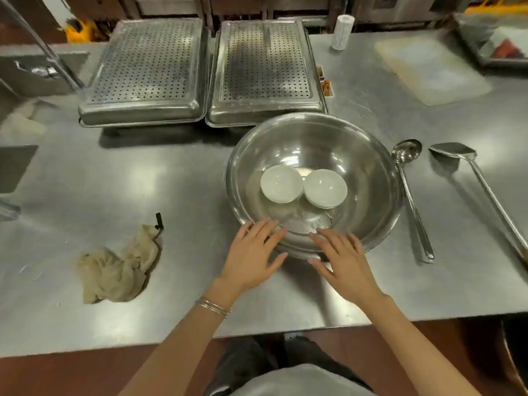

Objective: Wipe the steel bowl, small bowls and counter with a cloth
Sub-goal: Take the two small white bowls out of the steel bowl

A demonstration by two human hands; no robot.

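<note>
A large steel bowl (368, 167) sits on the steel counter (120, 178), right of centre. Inside it stand two small white bowls, one on the left (281, 187) and one on the right (325, 188), side by side. My left hand (253, 257) and my right hand (344, 261) are spread flat with straight fingers at the bowl's near rim, fingertips at or touching the rim. Neither hand holds anything. A crumpled beige cloth (120, 267) lies on the counter to the left of my hands, apart from them.
Two perforated steel trays, one at the left (145, 70) and one at the right (264, 70), stand behind the bowl. A ladle (411, 192) and a steel spatula (480, 181) lie to its right. A cutting board (431, 68) and a white roll (342, 31) are at the back right.
</note>
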